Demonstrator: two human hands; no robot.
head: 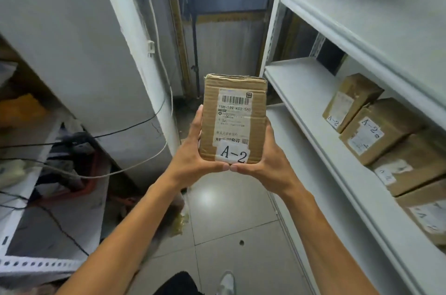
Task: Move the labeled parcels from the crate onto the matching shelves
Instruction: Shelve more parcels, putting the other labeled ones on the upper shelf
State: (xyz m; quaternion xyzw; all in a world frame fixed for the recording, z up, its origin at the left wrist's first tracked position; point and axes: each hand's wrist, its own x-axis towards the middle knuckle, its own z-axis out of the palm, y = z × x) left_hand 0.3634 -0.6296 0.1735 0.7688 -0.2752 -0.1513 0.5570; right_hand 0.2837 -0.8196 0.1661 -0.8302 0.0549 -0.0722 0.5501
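Shelf [311, 111] boxes [376, 130] beside held parcel [233, 121]

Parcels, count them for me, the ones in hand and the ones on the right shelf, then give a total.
Held parcel, gripped by left hand and right hand: 1
Shelf parcels on the shelf: 5 visible, the last cut off by the frame edge
Total: 6

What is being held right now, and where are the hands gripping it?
A cardboard parcel labeled A-2, gripped at its lower end: left hand on its left side, right hand on its right side.
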